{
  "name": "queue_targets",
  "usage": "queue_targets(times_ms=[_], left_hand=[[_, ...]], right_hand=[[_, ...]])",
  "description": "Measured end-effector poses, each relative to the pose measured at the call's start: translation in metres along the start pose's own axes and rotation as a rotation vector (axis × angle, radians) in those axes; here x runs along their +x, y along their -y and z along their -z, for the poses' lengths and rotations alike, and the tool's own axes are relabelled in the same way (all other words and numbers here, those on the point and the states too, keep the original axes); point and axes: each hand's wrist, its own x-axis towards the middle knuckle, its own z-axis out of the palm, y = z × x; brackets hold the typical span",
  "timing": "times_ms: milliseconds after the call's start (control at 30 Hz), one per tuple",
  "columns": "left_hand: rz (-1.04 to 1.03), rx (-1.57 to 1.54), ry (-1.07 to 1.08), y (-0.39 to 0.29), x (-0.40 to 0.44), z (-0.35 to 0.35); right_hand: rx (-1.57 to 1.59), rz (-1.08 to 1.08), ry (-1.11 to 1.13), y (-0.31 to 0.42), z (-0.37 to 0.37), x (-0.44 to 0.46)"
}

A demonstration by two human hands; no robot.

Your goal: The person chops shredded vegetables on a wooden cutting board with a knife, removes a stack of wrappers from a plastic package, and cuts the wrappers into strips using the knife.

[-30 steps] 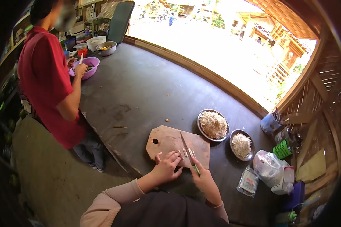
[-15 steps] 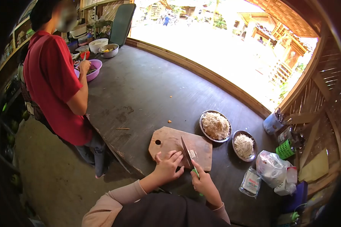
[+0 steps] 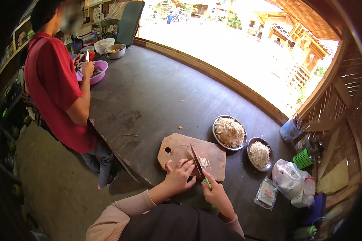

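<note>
A wooden cutting board [image 3: 173, 149] with a hole near its left end lies on the dark table. My right hand [image 3: 216, 193] is closed round the green handle of a knife [image 3: 196, 157], its blade pointing away from me over the board. Just right of the blade lie thin pale strips [image 3: 204, 162]. My left hand [image 3: 179, 176] rests on the board left of the blade, fingers bent; whatever is under the fingertips is too small to make out. Beyond the board's right end stand two metal bowls of pale shreds [image 3: 230, 133] [image 3: 259, 154].
A person in a red shirt [image 3: 54, 80] stands at the left, holding a knife over a purple basin [image 3: 99, 75]. At the right are a plastic bag [image 3: 286, 176], a clear packet [image 3: 266, 193], a green basket [image 3: 303, 158] and a blue container [image 3: 289, 130]. Small crumbs lie beyond the board.
The pale strips now lie closer together beside the blade than a second ago. My hands have barely moved. The other person's knife has changed its tilt. The whole view has shifted slightly.
</note>
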Motion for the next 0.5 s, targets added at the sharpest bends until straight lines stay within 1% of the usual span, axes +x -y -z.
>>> queue_targets(times_ms=[67, 167, 267, 367, 500], left_hand=[[-0.001, 0.000, 0.005, 0.0003, -0.0001, -0.0001], [-0.006, 0.003, 0.004, 0.0010, -0.0006, -0.0017], [-0.008, 0.002, -0.002, 0.0015, -0.0003, -0.0019], [-0.006, -0.006, -0.006, 0.0022, -0.0006, -0.0032], [-0.010, -0.008, -0.004, 0.0020, -0.0004, -0.0023]], right_hand=[[-0.008, 0.060, -0.010, -0.0008, -0.0011, 0.0005], [-0.005, 0.066, -0.016, -0.0026, -0.0014, 0.0007], [-0.014, 0.032, -0.011, 0.0015, 0.0013, -0.0003], [-0.040, 0.057, -0.019, 0.0033, 0.0035, -0.0011], [-0.018, 0.030, 0.009, 0.0057, 0.0043, 0.0007]])
